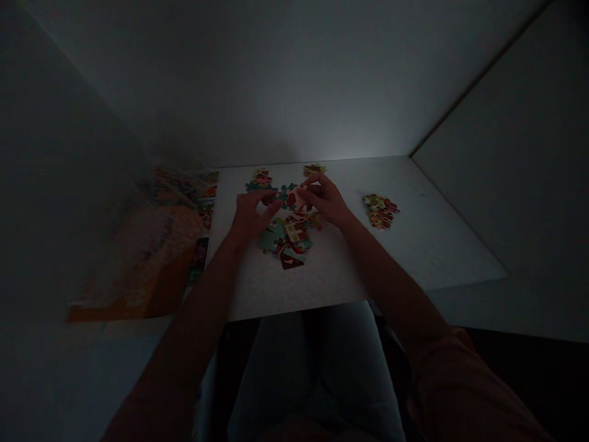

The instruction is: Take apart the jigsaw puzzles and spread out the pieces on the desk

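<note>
Over the middle of the white table (335,270), both hands hold a small group of joined puzzle pieces (291,197), teal, red and pale pink. My left hand (254,212) pinches its left side between thumb and fingers. At its right side, the thumb and fingers of my right hand (323,198) close on the pale part. Just below the hands lies a loose pile of puzzle pieces (288,241) in green, red and cream, some overlapping. The picture is dim, so the joints between the held pieces are hard to make out.
Small piles of pieces lie at the back left (261,179) and back centre (315,169). Another pile (380,212) is on the right. A colourful printed sheet (209,190) and an orange package with clear plastic (161,264) are at the left. A wall (299,80) stands behind.
</note>
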A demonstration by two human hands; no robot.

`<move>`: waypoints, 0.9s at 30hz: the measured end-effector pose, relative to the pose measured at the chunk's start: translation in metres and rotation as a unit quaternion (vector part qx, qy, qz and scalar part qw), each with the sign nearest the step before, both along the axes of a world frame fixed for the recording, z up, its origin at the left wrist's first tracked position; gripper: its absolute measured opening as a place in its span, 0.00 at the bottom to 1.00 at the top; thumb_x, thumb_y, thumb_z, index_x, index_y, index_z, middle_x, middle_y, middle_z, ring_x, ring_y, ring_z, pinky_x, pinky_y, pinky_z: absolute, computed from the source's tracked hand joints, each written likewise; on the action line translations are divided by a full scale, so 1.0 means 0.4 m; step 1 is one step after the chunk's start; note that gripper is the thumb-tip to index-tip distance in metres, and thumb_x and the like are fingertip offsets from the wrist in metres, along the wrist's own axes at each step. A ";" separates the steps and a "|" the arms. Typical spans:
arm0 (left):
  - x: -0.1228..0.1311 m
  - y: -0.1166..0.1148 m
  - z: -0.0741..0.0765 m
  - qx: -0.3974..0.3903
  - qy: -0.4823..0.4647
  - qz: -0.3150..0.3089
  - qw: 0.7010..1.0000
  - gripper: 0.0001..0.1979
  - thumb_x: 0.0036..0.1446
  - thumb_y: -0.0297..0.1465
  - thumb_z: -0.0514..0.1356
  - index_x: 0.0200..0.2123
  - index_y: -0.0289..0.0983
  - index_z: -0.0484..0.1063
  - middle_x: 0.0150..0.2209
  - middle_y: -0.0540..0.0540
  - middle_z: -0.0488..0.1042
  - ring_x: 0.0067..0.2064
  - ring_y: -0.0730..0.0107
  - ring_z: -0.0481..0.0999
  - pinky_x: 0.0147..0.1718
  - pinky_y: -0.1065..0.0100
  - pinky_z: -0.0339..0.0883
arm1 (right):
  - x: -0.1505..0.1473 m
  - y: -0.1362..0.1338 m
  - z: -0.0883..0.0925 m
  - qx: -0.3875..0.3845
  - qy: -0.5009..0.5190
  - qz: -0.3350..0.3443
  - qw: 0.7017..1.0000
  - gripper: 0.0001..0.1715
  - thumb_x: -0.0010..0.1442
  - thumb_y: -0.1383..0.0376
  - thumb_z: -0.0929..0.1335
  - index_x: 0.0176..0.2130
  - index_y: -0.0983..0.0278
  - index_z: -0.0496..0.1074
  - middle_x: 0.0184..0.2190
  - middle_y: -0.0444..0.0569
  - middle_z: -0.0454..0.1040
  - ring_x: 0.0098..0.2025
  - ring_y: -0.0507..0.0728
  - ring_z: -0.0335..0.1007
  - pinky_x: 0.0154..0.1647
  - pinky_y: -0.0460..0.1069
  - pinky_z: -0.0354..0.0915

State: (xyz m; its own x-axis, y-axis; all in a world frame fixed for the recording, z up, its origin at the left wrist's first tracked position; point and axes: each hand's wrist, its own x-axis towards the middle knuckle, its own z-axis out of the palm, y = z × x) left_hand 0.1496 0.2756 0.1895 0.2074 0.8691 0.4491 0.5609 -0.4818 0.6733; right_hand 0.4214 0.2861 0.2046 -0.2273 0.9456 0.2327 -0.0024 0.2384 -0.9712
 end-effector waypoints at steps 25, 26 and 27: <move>0.019 0.061 -0.058 -0.091 -0.319 -0.008 0.943 0.40 0.62 0.75 0.77 0.45 0.44 0.78 0.43 0.41 0.89 0.39 0.57 0.90 0.40 0.56 0.88 | 0.391 -0.107 0.107 0.023 -0.207 -0.260 0.943 0.32 0.61 0.31 0.81 0.38 0.53 0.78 0.34 0.50 0.81 0.34 0.61 0.70 0.39 0.60 0.69; 0.020 0.061 -0.058 -0.096 -0.326 -0.009 0.940 0.40 0.61 0.74 0.78 0.45 0.43 0.78 0.43 0.42 0.90 0.38 0.58 0.91 0.40 0.57 0.88 | 0.434 -0.135 0.117 0.014 -0.222 -0.268 0.937 0.30 0.61 0.33 0.82 0.37 0.53 0.78 0.33 0.51 0.81 0.34 0.62 0.71 0.42 0.63 0.70; 0.022 0.060 -0.056 -0.101 -0.334 -0.010 0.937 0.39 0.61 0.72 0.80 0.44 0.43 0.78 0.43 0.42 0.90 0.38 0.58 0.91 0.40 0.59 0.87 | 0.470 -0.160 0.126 0.000 -0.253 -0.279 0.926 0.29 0.61 0.33 0.81 0.37 0.52 0.79 0.33 0.52 0.81 0.35 0.65 0.73 0.43 0.65 0.72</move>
